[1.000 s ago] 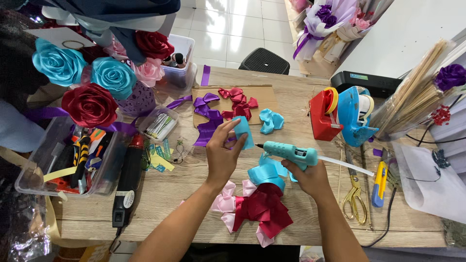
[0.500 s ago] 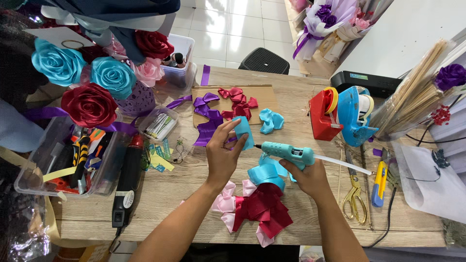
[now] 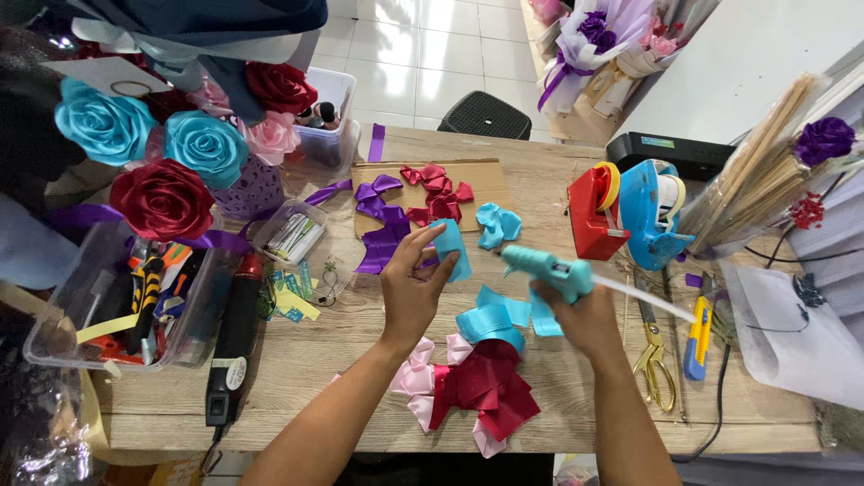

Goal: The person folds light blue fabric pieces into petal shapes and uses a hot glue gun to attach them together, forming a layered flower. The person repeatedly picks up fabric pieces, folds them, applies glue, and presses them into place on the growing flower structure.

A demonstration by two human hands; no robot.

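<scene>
My left hand (image 3: 411, 290) pinches a folded piece of light blue ribbon (image 3: 449, 249) upright above the wooden table (image 3: 315, 396). My right hand (image 3: 587, 317) grips a teal glue gun (image 3: 549, 268), its nozzle aimed left at the ribbon piece, a short gap apart. A white glue stick (image 3: 643, 297) juts out of the gun's back. Below my hands lie more light blue ribbon loops (image 3: 495, 319) and a heap of dark red and pink ribbon petals (image 3: 468, 387).
Purple, red and blue ribbon petals (image 3: 423, 202) lie on a cardboard sheet. Red and blue tape dispensers (image 3: 630, 211) stand at right, with scissors (image 3: 655, 364) and a yellow cutter (image 3: 697, 337). A clear tool bin (image 3: 117, 301), satin roses (image 3: 162, 193) and a black heat tool (image 3: 229, 346) fill the left.
The glue gun has tilted and shifted slightly, its nozzle now closer to the blue ribbon piece. My left hand keeps holding the ribbon in about the same spot.
</scene>
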